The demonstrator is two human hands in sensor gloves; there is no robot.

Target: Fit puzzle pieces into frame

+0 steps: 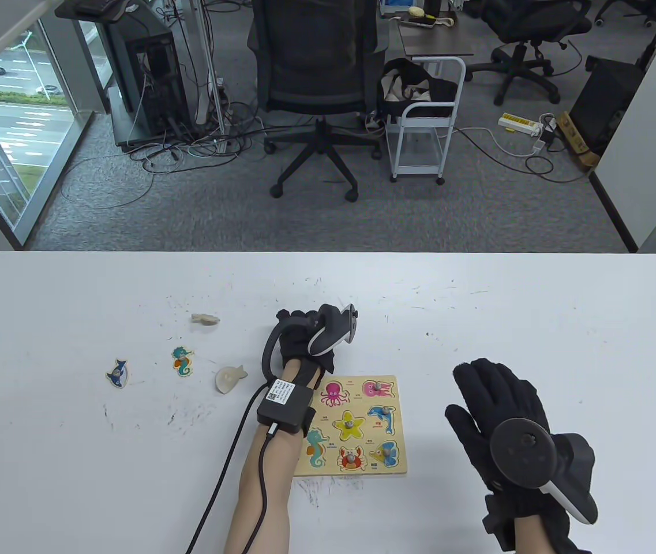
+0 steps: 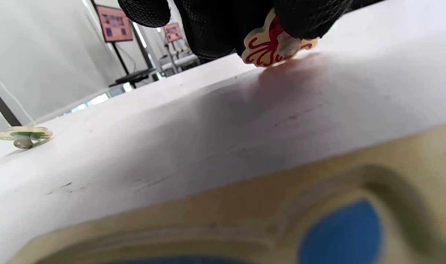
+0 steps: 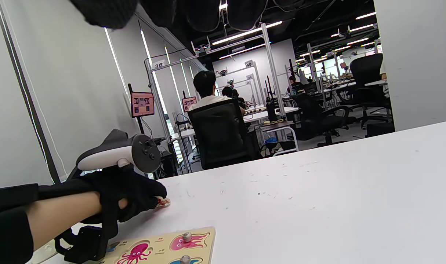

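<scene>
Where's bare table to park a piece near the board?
Bare: the strip between the board and right hand, and the wide stretch beyond that hand. Also the far table behind the board. Crowded: left of the board, with the left hand and forearm, then four loose pieces, nearest the fish.

A pale wooden frame (image 1: 403, 427) with painted, matt recesses is seen on a smooth white table (image 1: 535, 323), faintly scuffed. Both hands are covered in black knit cloth; the trackers (image 1: 333, 332) look glossy grey-white plastic
</scene>
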